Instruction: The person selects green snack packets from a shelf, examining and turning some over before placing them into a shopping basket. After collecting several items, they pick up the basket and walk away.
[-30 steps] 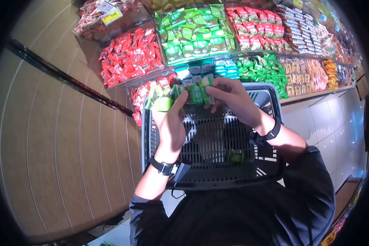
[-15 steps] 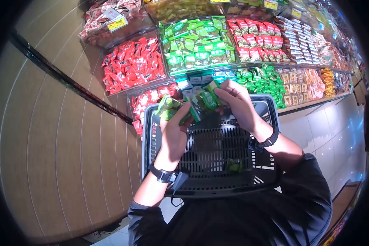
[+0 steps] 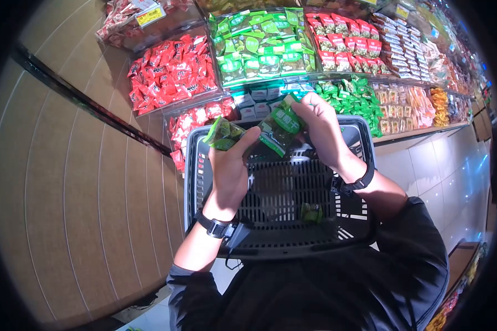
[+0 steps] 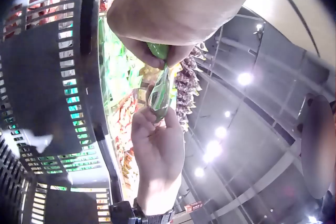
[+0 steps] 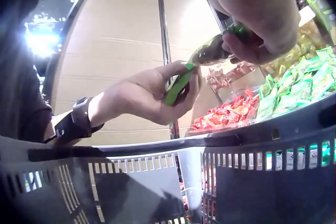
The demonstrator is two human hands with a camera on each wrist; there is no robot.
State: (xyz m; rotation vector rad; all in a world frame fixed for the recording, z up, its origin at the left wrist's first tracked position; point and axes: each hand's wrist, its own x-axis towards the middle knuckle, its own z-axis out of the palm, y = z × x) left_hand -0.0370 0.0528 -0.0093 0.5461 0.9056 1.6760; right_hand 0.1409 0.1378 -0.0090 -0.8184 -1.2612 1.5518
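Over the far side of a dark shopping basket point(image 3: 364, 193), my left hand point(image 3: 229, 174) pinches a green snack packet point(image 3: 225, 132) between thumb and fingers. A second green snack packet point(image 3: 281, 128), with a clear window over dark contents and pale lettering, spans the gap between the hands. My right hand point(image 3: 321, 129) grips that one by its upper right end, while its lower left side comes up to the left thumb. In the right wrist view the left hand point(image 5: 152, 94) holds the packet ends where they meet. Another small green packet point(image 3: 312, 213) lies in the basket.
Tiered shelf bins stand beyond the basket: red packets point(image 3: 174, 71), green packets point(image 3: 262, 47), red-topped packets point(image 3: 345, 44) and smaller green packets point(image 3: 350, 102). A brown panelled surface point(image 3: 94, 182) runs along the left. Tiled floor point(image 3: 425, 165) shows at the right.
The right-hand packet has turned to a steeper slant, its front now facing up more fully. The left-hand packet has tilted and sits slightly apart from it. Both hands keep their grip.
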